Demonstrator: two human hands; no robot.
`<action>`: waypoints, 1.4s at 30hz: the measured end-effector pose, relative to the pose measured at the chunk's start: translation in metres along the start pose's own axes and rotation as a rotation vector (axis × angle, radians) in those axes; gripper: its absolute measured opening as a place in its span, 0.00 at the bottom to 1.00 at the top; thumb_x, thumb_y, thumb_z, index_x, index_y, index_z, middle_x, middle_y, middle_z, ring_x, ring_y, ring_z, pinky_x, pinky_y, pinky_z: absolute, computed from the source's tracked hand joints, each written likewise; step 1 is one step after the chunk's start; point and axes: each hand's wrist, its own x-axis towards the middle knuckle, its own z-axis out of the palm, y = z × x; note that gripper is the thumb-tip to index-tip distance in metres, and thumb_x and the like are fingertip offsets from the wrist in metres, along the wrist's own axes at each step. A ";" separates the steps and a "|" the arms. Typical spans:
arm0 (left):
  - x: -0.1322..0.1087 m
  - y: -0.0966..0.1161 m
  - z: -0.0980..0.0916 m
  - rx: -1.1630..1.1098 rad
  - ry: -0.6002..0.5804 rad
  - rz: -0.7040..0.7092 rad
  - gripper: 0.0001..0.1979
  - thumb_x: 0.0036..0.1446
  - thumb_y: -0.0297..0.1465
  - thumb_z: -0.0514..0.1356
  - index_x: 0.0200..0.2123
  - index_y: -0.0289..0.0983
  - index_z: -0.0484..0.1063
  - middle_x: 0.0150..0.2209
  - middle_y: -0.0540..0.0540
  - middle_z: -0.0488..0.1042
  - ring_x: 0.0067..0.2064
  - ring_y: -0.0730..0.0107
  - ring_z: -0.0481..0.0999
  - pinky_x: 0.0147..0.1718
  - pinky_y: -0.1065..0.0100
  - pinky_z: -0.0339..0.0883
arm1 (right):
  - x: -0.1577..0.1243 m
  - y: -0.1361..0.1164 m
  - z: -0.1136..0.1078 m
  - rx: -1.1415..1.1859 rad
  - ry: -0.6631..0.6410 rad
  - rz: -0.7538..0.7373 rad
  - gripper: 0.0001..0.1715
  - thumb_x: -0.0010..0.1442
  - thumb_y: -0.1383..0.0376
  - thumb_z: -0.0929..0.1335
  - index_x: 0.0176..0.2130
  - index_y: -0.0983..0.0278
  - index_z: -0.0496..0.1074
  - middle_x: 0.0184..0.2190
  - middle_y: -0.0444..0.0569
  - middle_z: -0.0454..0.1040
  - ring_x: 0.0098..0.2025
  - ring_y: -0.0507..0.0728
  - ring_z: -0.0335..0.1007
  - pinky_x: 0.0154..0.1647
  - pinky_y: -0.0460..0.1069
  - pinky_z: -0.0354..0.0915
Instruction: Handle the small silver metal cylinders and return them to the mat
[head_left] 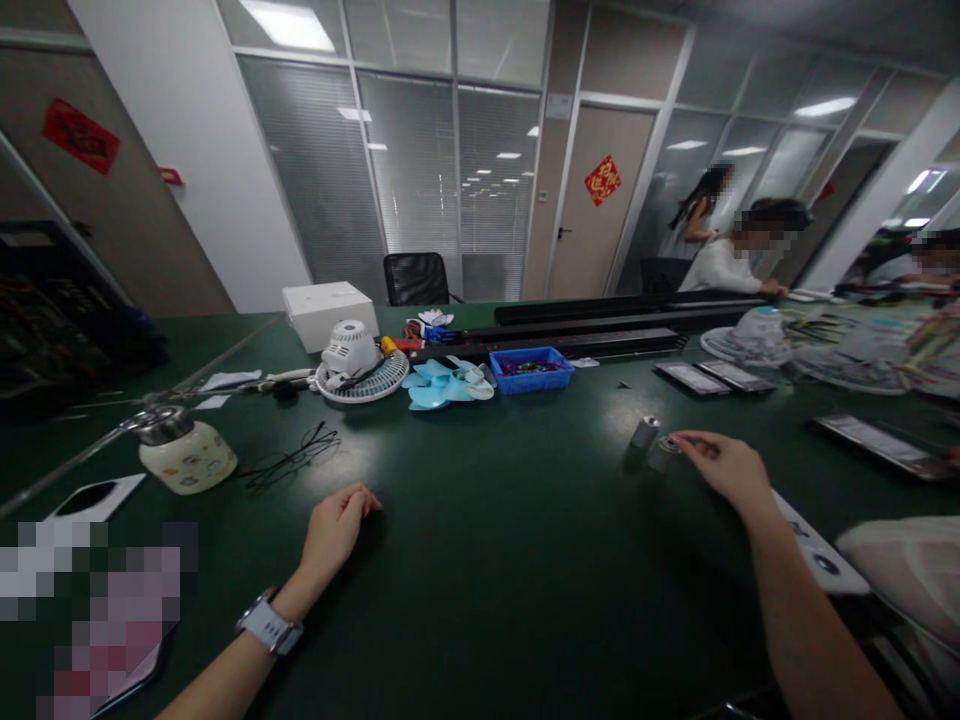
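My right hand (724, 468) reaches out over the table on the right, thumb and fingertips pinched at the top of a small silver metal cylinder (661, 456) that stands on the green tabletop. Close behind it, to the left, stands a second silver cylinder (645, 432). My left hand (341, 525) lies on the table with its fingers curled together, and nothing shows in it. A watch (270, 625) is on the left wrist. Folded glasses (296, 460) lie beyond that hand.
Farther back are a white fan part with a grille (364, 375), light-blue fan blades (442, 385), a blue tray (532, 375) of small parts and a white box (330, 312). A patterned jar (187, 460) stands left. Other people sit and stand at the right.
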 end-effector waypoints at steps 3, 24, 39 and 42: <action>0.000 0.001 0.000 -0.003 -0.008 0.000 0.16 0.51 0.37 0.45 0.17 0.39 0.62 0.27 0.49 0.77 0.31 0.64 0.73 0.32 0.68 0.61 | 0.001 0.001 0.002 -0.003 -0.016 -0.004 0.35 0.49 0.39 0.63 0.37 0.62 0.79 0.22 0.51 0.73 0.24 0.57 0.66 0.24 0.51 0.58; -0.002 0.003 -0.001 0.028 -0.006 0.006 0.16 0.50 0.36 0.45 0.17 0.39 0.65 0.27 0.49 0.78 0.31 0.63 0.74 0.31 0.69 0.62 | 0.043 -0.053 0.013 -0.491 -0.201 -0.026 0.28 0.50 0.46 0.66 0.41 0.61 0.78 0.38 0.57 0.78 0.42 0.66 0.73 0.44 0.57 0.60; -0.016 0.018 0.009 -0.077 0.039 0.291 0.14 0.58 0.37 0.54 0.41 0.40 0.75 0.42 0.44 0.76 0.46 0.61 0.73 0.46 0.60 0.65 | -0.093 -0.240 0.102 0.381 -0.445 -0.685 0.25 0.49 0.48 0.71 0.44 0.57 0.74 0.33 0.43 0.78 0.41 0.57 0.72 0.56 0.60 0.52; -0.024 0.027 0.015 -0.048 0.132 0.393 0.12 0.56 0.38 0.59 0.42 0.41 0.75 0.43 0.43 0.76 0.49 0.59 0.71 0.50 0.56 0.62 | -0.132 -0.262 0.115 0.502 -0.415 -0.708 0.28 0.49 0.54 0.72 0.50 0.57 0.70 0.33 0.43 0.76 0.42 0.57 0.70 0.49 0.55 0.59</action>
